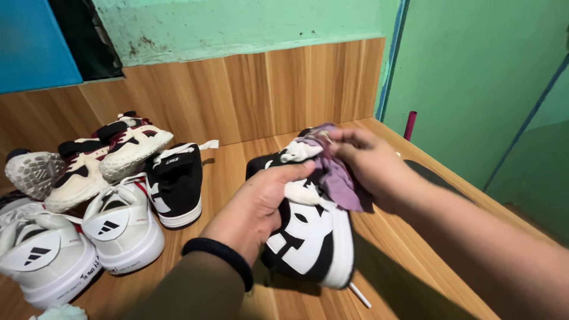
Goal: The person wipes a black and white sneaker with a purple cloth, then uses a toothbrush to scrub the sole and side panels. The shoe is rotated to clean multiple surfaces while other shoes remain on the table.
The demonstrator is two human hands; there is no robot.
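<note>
Shoe [308, 237] black-white, tipped on its side mid-tabletop [415, 249] | left hand [261, 207] grip clamped on its upper, steadying it | right hand [364, 163] grip pinched on purple cloth [338, 178] pressed to shoe | other shoes [118, 195] left of shoe, by wall

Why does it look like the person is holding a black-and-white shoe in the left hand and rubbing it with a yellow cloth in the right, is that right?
Nearly. The cloth is purple, not yellow, as the head view shows. The left hand does hold the black-and-white shoe, and the right hand presses the cloth against it.
</note>
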